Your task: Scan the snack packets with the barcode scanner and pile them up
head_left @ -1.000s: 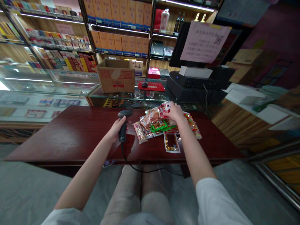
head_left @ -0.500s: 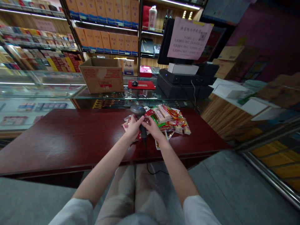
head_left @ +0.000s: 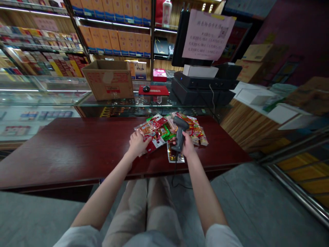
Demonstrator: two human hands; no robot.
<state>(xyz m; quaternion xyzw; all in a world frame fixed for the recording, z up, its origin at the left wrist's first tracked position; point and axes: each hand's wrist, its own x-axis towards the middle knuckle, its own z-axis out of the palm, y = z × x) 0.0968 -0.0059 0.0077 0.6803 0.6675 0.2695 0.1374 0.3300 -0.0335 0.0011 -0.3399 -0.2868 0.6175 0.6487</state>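
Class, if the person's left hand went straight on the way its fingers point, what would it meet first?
The left hand would likely meet the shiny red-and-clear plastic packets at its fingertips; exact depth is unclear.

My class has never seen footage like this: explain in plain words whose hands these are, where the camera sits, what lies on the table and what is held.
There is no machine grip here: the two bare hands belong to the person wearing the camera on their head, looking forward and down. The right hand holds a dark handheld scanner with a cable. The left hand touches shiny packets, piled on the dark red table. Behind, an open cardboard box stands on a glass counter.
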